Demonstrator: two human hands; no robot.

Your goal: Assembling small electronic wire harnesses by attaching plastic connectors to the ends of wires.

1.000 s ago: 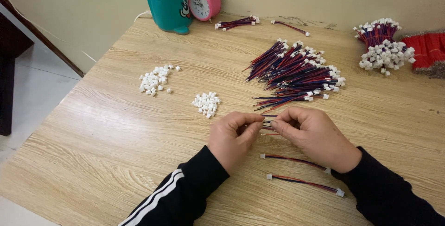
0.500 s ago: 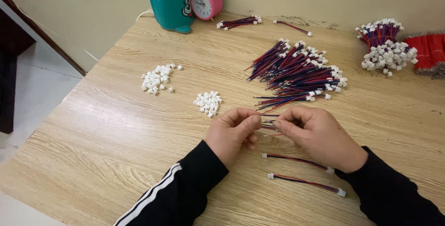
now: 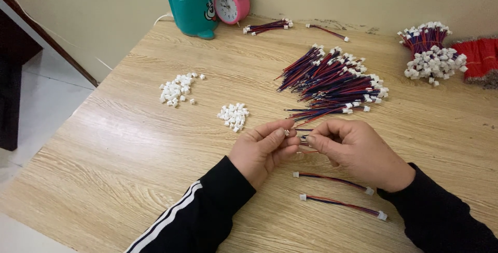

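Little has moved since a second ago: your hands stay together at the middle of the wooden table [image 3: 104, 159], only a touch lower in view, and the piles lie as they did.

Going by size, the big heap of red and blue wire leads [image 3: 332, 79] lies just beyond your hands, its leads looking capped at one end only, so most of the work seems left. A tied bundle of leads [image 3: 429, 50] sits far right, well apart. Two piles of white connector housings [image 3: 233, 115] and [image 3: 176, 88] wait to the left.

Two finished leads [image 3: 332, 179] and [image 3: 342, 204], white plugs at both ends, lie just below your right wrist; that is all that looks done.

Your left hand [image 3: 262, 152] pinches a small housing [image 3: 286, 132] between thumb and fingertips. Your right hand [image 3: 358, 152] grips the end of one wire lead [image 3: 303, 139], held against the housing between both hands.
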